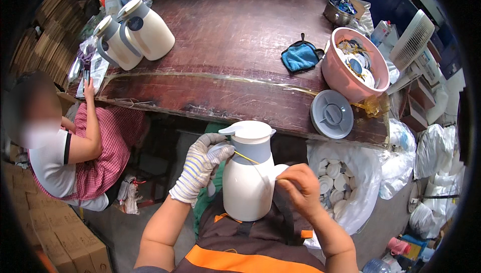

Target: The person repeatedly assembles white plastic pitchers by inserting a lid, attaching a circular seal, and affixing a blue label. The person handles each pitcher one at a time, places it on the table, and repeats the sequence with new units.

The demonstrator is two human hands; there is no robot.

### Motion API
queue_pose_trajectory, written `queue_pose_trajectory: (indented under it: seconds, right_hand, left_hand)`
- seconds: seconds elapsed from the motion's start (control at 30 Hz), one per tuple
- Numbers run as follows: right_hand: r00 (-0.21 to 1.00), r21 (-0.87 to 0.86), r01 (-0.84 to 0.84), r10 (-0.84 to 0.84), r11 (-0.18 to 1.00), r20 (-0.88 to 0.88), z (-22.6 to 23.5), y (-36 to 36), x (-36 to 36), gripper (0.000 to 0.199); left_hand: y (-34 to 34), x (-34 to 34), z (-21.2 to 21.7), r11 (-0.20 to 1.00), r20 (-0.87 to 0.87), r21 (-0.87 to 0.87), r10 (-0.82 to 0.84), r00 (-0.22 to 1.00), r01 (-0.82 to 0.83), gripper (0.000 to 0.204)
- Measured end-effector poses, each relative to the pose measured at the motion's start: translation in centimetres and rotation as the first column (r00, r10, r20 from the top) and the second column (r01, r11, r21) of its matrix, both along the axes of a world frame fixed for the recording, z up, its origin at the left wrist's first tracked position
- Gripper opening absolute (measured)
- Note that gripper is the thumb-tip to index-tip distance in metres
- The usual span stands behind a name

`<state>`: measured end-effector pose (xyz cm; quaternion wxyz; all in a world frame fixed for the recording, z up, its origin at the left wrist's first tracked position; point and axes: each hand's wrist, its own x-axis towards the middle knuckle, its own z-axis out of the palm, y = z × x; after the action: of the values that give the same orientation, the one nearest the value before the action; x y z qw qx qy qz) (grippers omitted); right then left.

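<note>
Resting upright on the person's lap below the worktop (235, 97), the white jug (248, 183) looks rigid, smooth, slippery and probably light. The gloved left hand (200, 165) grips its collar; the bare right hand (298, 185) pinches a thin stick (246, 158) beside the handle, the surest hold.

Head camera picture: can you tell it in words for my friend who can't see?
A person's gloved left hand and bare right hand hold a white jug with a grey collar in their lap. Ahead stands a dark wooden table with two more jugs and a pink basin.
</note>
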<state>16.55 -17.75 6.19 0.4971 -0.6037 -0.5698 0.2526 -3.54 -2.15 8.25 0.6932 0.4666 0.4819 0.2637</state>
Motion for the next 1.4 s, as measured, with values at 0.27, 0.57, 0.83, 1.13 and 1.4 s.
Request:
queue_pose_trajectory:
  seconds: [0.27,0.57,0.83,1.13,1.4]
  right_hand:
    - [0.901,0.166,-0.393,0.343,0.904,0.264,-2.5,-1.3,-3.0,0.02]
    - [0.891,-0.208,0.17,-0.241,0.963,-0.385,-3.2,-3.9,0.0,0.012]
    - [0.782,-0.279,0.227,-0.345,0.933,-0.519,-4.2,-3.2,-0.2,0.019]
    - [0.796,-0.334,0.259,-0.396,0.906,-0.458,-5.7,-3.2,-0.1,0.024]
    - [0.853,-0.379,0.187,-0.341,0.906,-0.396,-7.7,-1.4,-0.7,0.02]
  left_hand:
    - [-0.6,0.1,0.0,1.0,-0.032,0.003,0.025,0.999,-0.024,0.039]
    - [2.2,-4.7,8.3,0.824,0.244,0.46,0.24,0.94,-0.33,0.043]
    - [20.1,-7.9,5.3,0.386,0.404,0.726,0.431,0.807,-0.569,0.037]
    - [26.7,-8.5,-0.9,0.555,0.015,0.733,0.566,0.824,-0.394,0.066]
    - [19.9,-7.8,-9.3,0.307,-0.455,0.89,0.649,0.609,0.337,0.059]
